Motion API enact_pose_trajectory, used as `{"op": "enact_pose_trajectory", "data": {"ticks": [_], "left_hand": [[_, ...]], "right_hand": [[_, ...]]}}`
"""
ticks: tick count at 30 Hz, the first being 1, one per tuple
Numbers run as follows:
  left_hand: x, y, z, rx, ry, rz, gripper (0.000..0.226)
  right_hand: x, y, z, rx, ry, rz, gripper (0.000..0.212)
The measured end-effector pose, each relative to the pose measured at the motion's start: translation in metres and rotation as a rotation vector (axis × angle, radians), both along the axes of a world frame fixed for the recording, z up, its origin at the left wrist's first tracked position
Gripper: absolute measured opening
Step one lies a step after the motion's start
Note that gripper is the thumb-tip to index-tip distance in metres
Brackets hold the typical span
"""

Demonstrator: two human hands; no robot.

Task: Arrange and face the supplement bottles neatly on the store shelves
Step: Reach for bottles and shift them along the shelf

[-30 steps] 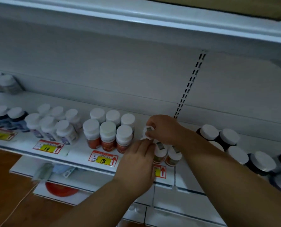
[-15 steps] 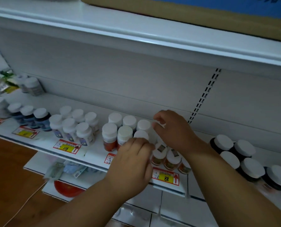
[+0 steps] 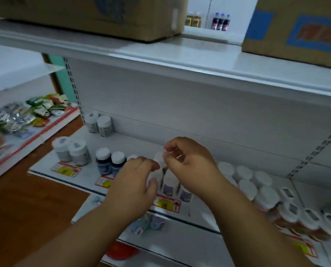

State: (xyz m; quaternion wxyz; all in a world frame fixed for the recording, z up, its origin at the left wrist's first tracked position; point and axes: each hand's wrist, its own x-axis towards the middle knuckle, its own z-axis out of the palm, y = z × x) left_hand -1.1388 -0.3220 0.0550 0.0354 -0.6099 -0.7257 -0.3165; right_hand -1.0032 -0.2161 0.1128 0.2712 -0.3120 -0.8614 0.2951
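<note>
Both hands now leftward over purple-labelled bottles [image 3: 169, 182] — left hand [image 3: 133, 182], right hand [image 3: 189, 164] loosely curled — grip unclear.

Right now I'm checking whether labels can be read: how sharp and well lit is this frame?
Head view: dim, bluish light; motion blur smears the price tags and purple-labelled bottles; wide-angle distortion bends the upper shelf.
</note>
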Motion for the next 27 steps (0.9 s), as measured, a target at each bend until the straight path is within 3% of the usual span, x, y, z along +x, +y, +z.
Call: {"op": "enact_pose_trajectory", "data": {"ticks": [5, 11, 17, 20, 27], "left_hand": [[-0.075, -0.004, 0.005, 0.062, -0.055, 0.042, 0.027], [-0.172, -0.012, 0.009, 0.102, -0.135, 0.274, 0.019], [-0.279, 0.009, 0.006, 0.029, -0.312, 0.322, 0.012], [-0.328, 0.029, -0.004, -0.119, -0.356, 0.254, 0.013], [-0.406, 0.094, -0.016, -0.233, 0.054, -0.032, 0.034]], "right_hand": [[-0.069, 0.004, -0.002, -0.009, -0.072, 0.048, 0.009], [-0.167, 0.023, -0.002, 0.062, -0.122, 0.135, 0.011], [-0.277, 0.053, -0.024, 0.042, -0.340, 0.102, 0.035], [-0.319, 0.069, -0.039, 0.008, -0.446, 0.020, 0.040], [-0.372, 0.070, -0.066, 0.039, -0.603, -0.126, 0.040]]}}
